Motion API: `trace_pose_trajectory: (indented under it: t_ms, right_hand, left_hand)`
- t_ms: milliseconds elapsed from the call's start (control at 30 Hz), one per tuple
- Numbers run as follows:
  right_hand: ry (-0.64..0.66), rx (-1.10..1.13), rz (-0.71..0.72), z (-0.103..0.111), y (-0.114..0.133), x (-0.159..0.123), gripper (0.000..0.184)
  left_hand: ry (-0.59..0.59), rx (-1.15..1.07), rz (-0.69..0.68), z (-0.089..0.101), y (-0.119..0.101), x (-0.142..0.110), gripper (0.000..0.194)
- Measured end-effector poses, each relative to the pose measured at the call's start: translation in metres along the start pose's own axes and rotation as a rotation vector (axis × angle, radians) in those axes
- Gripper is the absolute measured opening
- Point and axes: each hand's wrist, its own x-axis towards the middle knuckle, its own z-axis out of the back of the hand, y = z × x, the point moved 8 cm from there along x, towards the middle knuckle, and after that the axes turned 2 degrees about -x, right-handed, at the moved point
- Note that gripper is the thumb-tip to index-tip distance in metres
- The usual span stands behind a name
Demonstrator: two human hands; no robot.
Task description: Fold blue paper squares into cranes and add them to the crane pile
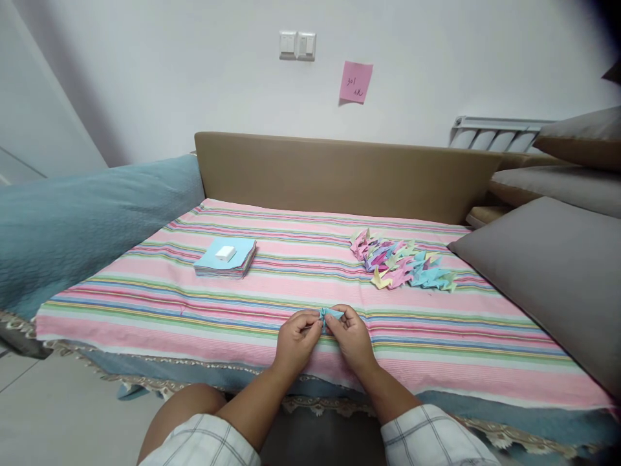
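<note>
Between my two hands is a small folded blue paper piece [324, 313], held just above the front of the striped cloth [272, 294]. My left hand [297, 336] pinches its left side with thumb and forefinger. On the other side, my right hand [352, 336] grips a pointed blue flap between thumb and fingers. The fingers cover part of the folds. Farther back on the right lies a cluster of folded paper cranes [402, 262] in pink, purple, yellow and blue. A stack of square coloured paper [228, 266] sits at the left, with a small white block [226, 253] on top.
Grey cushions [548, 285] are piled along the right side. A brown backboard [330, 175] runs behind the cloth, and a blue covered armrest [97, 213] stands at the left. On the wall are a pink note [356, 82] and light switches [297, 45].
</note>
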Motion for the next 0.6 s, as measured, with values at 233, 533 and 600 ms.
trace_pose_trajectory:
  t_ms: [233, 533, 600]
  right_hand:
    - [-0.077, 0.048, -0.057, 0.008, -0.018, 0.003, 0.035]
    - [0.01, 0.008, 0.024, -0.003, -0.007, -0.001, 0.028]
    - [0.02, -0.004, 0.055, -0.004, -0.005, -0.002, 0.026]
  left_hand:
    - [-0.092, -0.477, 0.415, -0.008, 0.032, -0.008, 0.026]
    - [-0.129, -0.695, 0.542, -0.017, 0.036, -0.014, 0.037]
    - [-0.127, -0.653, 0.548, -0.016, 0.04, -0.013, 0.036]
